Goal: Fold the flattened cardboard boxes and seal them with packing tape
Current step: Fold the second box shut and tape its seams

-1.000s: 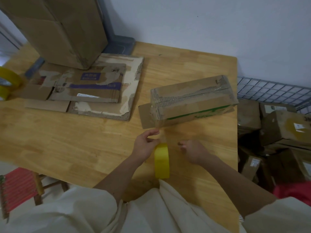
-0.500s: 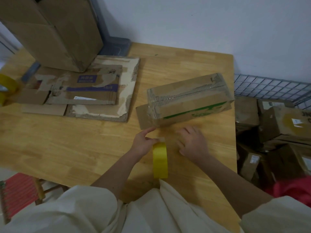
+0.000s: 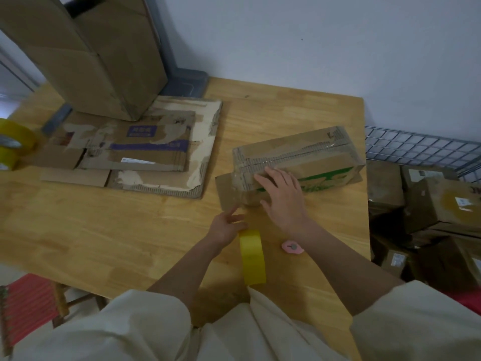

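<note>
Cardboard box (image 3: 299,162) lies on the worktop (image 3: 130,230), right hand (image 3: 283,196) pressing flat-fingered on it; left hand (image 3: 226,226) pinches the yellow tape roll (image 3: 252,256). Sealing underway; next, run tape onto the open end flap

No text seems legible: the flattened cardboard's (image 3: 145,142) purple label is too blurred.

Desk (image 3: 130,230): smooth light wood, slight sheen. Folded box (image 3: 299,157): matt brown corrugated cardboard, glossy clear tape along its seam. Tape roll (image 3: 252,256): glossy yellow plastic. Flattened cardboard (image 3: 166,152): torn, rough-surfaced.
</note>
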